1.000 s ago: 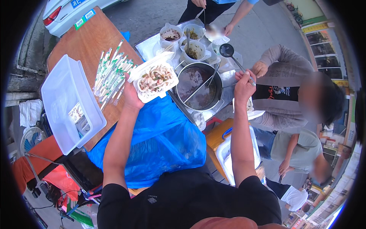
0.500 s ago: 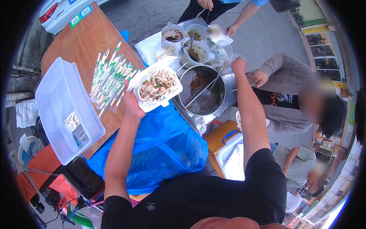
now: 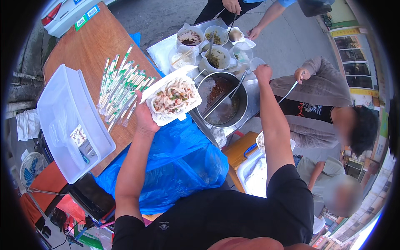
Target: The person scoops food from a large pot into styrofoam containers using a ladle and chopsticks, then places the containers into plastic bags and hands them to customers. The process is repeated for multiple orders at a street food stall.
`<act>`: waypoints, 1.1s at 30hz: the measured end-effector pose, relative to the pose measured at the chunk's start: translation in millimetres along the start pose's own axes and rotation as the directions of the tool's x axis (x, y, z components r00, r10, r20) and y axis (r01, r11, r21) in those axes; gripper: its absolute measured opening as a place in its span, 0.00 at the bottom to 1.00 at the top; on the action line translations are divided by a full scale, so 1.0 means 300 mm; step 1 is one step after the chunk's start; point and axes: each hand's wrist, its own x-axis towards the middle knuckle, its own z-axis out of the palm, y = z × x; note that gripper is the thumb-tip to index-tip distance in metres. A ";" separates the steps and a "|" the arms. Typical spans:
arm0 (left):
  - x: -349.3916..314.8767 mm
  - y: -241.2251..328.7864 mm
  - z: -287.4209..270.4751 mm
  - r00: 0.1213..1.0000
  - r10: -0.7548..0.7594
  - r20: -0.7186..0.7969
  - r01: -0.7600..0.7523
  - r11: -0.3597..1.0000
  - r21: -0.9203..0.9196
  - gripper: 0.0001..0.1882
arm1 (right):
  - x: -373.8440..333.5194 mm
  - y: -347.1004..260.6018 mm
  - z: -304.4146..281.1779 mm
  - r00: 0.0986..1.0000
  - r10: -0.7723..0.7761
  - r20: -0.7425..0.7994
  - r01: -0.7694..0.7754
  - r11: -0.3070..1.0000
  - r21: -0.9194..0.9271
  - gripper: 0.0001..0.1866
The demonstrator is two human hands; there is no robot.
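Note:
My left hand (image 3: 146,114) grips an open white foam takeaway box (image 3: 189,109) from its left side. Flat pale noodles (image 3: 173,96) with red and green bits fill it. My right hand (image 3: 263,74) is closed in a fist beyond the pot, against a small clear plastic cup (image 3: 256,63); its fingers hide what they hold. Between my hands stands a large steel pot (image 3: 243,104) of dark broth with red oil. Long metal utensils (image 3: 223,100) lean across it. Several translucent jugs (image 3: 218,58) of sauces and chopped toppings stand behind the pot, some with spoons in them.
Wrapped chopsticks (image 3: 121,87) lie heaped on the wooden table (image 3: 79,46) at left, beside a translucent plastic bin (image 3: 68,121). Blue plastic sheeting (image 3: 179,162) hangs before me. A person (image 3: 312,87) at right holds a thin white stick. Another person's hands (image 3: 254,32) are by a foam box at the back.
The person at right has raised a hand with a white stick. The hands at the back have shifted slightly at their foam box. My own hands have barely moved.

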 end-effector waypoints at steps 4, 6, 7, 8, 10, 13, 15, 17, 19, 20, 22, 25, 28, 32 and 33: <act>-0.019 0.025 -0.015 0.999 0.044 -0.022 -0.043 0.999 0.025 0.52 | -0.118 -0.063 -0.013 0.998 -0.037 -0.056 0.038 0.999 0.024 0.17; -0.018 0.030 -0.021 0.998 0.057 -0.029 -0.055 0.997 0.056 0.51 | -0.138 -0.062 -0.028 0.987 0.091 -0.131 -0.054 0.965 0.257 0.18; -0.015 0.024 -0.018 0.997 0.058 -0.043 -0.055 0.996 0.065 0.51 | -0.144 -0.030 -0.042 0.973 0.163 -0.165 -0.094 0.927 0.363 0.18; -0.007 0.016 -0.008 0.997 0.058 -0.049 -0.055 0.996 0.069 0.51 | -0.141 0.013 -0.055 0.968 0.158 -0.193 -0.073 0.920 0.385 0.18; -0.005 0.004 0.011 0.999 0.051 -0.016 -0.050 0.996 0.072 0.50 | -0.142 0.078 -0.075 0.960 0.143 -0.242 -0.026 0.902 0.430 0.19; -0.021 0.019 0.012 0.998 0.056 -0.021 -0.054 0.994 0.098 0.50 | -0.202 0.039 -0.090 0.946 0.271 -0.175 -0.093 0.749 0.656 0.18; -0.012 0.004 0.006 0.999 0.043 0.010 -0.043 0.998 0.045 0.44 | -0.199 0.094 -0.116 0.931 0.320 -0.176 -0.073 0.635 0.769 0.18; -0.015 0.014 -0.004 0.998 0.045 0.038 -0.046 0.999 0.021 0.41 | -0.232 0.068 -0.131 0.922 0.372 -0.111 -0.080 0.462 0.883 0.16; -0.017 0.018 -0.008 0.998 0.024 0.063 -0.025 1.000 0.017 0.41 | -0.262 0.063 -0.155 0.933 0.348 -0.087 -0.058 0.387 0.920 0.15; -0.016 0.014 -0.007 0.997 0.010 0.077 -0.011 1.000 0.012 0.41 | -0.272 0.067 -0.168 0.938 0.336 -0.079 -0.046 0.351 0.935 0.15; -0.013 0.005 -0.003 0.997 0.022 0.075 -0.023 1.000 0.020 0.42 | -0.295 0.061 -0.201 0.922 0.378 -0.088 -0.033 0.301 0.953 0.13; -0.019 0.006 0.001 0.998 0.039 0.049 -0.041 0.998 0.057 0.48 | -0.358 0.012 -0.277 0.918 0.389 -0.085 -0.028 0.274 0.961 0.13; -0.020 0.011 0.017 0.998 0.059 0.025 -0.061 0.994 0.095 0.52 | -0.442 -0.031 -0.383 0.935 0.345 -0.085 -0.012 0.271 0.963 0.13; -0.018 0.010 0.010 0.997 0.066 0.033 -0.069 0.994 0.084 0.53 | -0.564 -0.027 -0.521 0.971 0.232 -0.051 -0.001 0.218 0.976 0.15; -0.019 0.013 0.010 0.997 0.069 0.028 -0.071 0.993 0.090 0.54 | -0.615 -0.044 -0.568 0.979 0.201 -0.039 -0.010 0.236 0.972 0.15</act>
